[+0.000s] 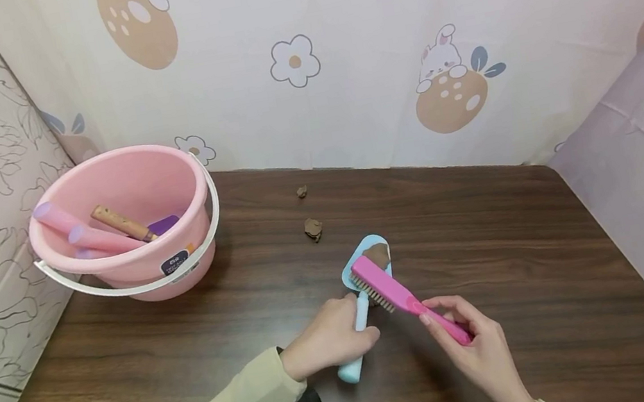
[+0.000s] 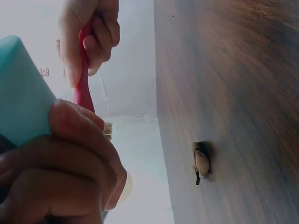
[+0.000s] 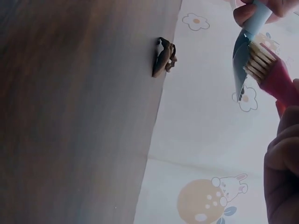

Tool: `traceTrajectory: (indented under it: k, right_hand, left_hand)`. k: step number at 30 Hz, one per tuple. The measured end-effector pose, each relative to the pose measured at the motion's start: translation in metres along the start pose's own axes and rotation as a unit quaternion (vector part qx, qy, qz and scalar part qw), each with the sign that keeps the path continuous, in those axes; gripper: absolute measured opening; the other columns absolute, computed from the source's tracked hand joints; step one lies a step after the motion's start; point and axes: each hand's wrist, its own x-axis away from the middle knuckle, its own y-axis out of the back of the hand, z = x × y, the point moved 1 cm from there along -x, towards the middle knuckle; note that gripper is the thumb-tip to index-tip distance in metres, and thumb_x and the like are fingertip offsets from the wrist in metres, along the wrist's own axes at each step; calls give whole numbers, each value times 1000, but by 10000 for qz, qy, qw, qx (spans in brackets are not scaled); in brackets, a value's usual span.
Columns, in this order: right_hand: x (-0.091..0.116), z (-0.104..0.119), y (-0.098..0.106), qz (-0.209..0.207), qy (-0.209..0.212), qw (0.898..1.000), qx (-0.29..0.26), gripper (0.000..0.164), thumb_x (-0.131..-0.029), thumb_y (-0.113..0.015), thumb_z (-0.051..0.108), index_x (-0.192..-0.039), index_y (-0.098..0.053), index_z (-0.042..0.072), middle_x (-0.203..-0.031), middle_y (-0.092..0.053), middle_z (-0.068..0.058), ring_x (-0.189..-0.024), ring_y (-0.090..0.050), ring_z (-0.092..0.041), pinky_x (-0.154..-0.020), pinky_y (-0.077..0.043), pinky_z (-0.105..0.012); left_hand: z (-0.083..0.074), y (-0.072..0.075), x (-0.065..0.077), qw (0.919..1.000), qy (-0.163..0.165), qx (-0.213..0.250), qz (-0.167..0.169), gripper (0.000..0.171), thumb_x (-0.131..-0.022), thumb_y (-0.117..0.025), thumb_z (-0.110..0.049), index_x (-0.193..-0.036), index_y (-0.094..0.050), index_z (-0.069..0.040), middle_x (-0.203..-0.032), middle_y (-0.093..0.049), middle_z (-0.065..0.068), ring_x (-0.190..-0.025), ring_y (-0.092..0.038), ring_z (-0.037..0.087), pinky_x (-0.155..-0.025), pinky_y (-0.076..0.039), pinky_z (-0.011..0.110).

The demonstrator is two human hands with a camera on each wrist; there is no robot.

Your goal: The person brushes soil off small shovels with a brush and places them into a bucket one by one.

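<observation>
My left hand (image 1: pixel 332 336) grips the handle of a light blue hand shovel (image 1: pixel 361 313), its blade raised above the table in the right wrist view. A brown, soil-like lump (image 1: pixel 378 255) lies on the blade. In my right hand (image 1: pixel 481 348) is a pink brush (image 1: pixel 391 288), held by its handle with fingers and thumb. Its bristles (image 3: pixel 259 60) face the shovel, close to where blade and handle join. Beneath the tools a brown clump (image 2: pixel 201 161) sits on the table, mostly hidden in the head view.
Two brown clumps, one larger (image 1: pixel 313 228) and one smaller (image 1: pixel 301 191), lie farther back on the dark wood table (image 1: pixel 492 237). At the left stands a pink bucket (image 1: pixel 119 159) with a white handle, containing a wooden-handled tool (image 1: pixel 121 222) and pink-purple handles (image 1: pixel 103 237). Printed curtains border the table.
</observation>
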Motion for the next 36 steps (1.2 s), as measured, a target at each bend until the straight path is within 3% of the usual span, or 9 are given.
traceTrajectory:
  k: [8, 18, 21, 23, 26, 28, 31, 36]
  right_hand:
    - [-4, 1, 5, -423, 557, 9959, 583, 34, -71, -78, -5, -100, -68, 11, -59, -41, 10, -46, -29, 6, -38, -23, -14]
    - [-6, 3, 8, -763, 397, 9938, 704, 33, -71, -79, -2, -100, -69, 10, -58, -43, 8, -45, -30, 2, -38, -23, -15]
    - [-8, 1, 9, -1039, 378, 9897, 907, 32, -72, -79, -1, -101, -69, 9, -59, -44, 7, -46, -30, 3, -40, -25, -16]
    - [-10, -3, 14, -1367, 200, 9851, 1020, 28, -75, -77, 1, -101, -68, 6, -58, -46, 8, -46, -30, 4, -40, -25, -17]
    - [-12, -10, 25, -1972, -400, 9747, 974, 22, -80, -74, 6, -101, -68, 3, -54, -46, 13, -42, -30, 4, -39, -24, -19]
    - [-12, -13, 31, -2169, -740, 9707, 721, 20, -82, -72, 6, -101, -67, 0, -52, -45, 18, -39, -29, 4, -36, -22, -20]
    - [-8, -13, 31, -2059, -861, 9737, 463, 18, -83, -70, 2, -100, -66, -3, -52, -46, 19, -37, -28, 5, -33, -20, -21]
    - [-4, -5, 19, -1451, -664, 9872, 33, 19, -82, -68, -5, -100, -64, -5, -54, -49, 15, -35, -27, 3, -31, -21, -20]
  left_hand:
    - [0, -2, 6, 9995, 124, 246, 133, 17, -81, -61, -18, -82, -48, -8, -64, -49, 0, -50, -50, 8, -47, -43, 24]
    - [0, -2, 6, 9996, 42, 263, 53, 16, -80, -60, -17, -82, -48, -8, -64, -48, 0, -51, -49, 8, -47, -42, 24]
    - [0, -1, 7, 9996, 26, 257, 70, 15, -80, -60, -17, -81, -47, -8, -64, -48, -1, -50, -49, 8, -47, -42, 24]
    - [0, -1, 9, 9994, 29, 325, 142, 15, -80, -59, -17, -81, -47, -8, -64, -48, -1, -50, -48, 8, -47, -41, 23]
    - [1, 1, 11, 9992, 11, 348, 214, 15, -80, -58, -17, -83, -48, -7, -65, -48, 0, -51, -48, 9, -48, -41, 23]
    - [2, 2, 11, 9992, 18, 350, 198, 15, -80, -58, -16, -85, -48, -6, -67, -49, 1, -52, -48, 9, -50, -42, 23]
    - [3, 3, 10, 9994, 35, 311, 120, 15, -80, -58, -16, -86, -48, -6, -68, -50, 2, -53, -49, 9, -51, -43, 23]
    - [2, 3, 10, 9996, -29, 278, 89, 16, -80, -58, -18, -85, -47, -8, -66, -49, 0, -52, -49, 8, -49, -43, 23]
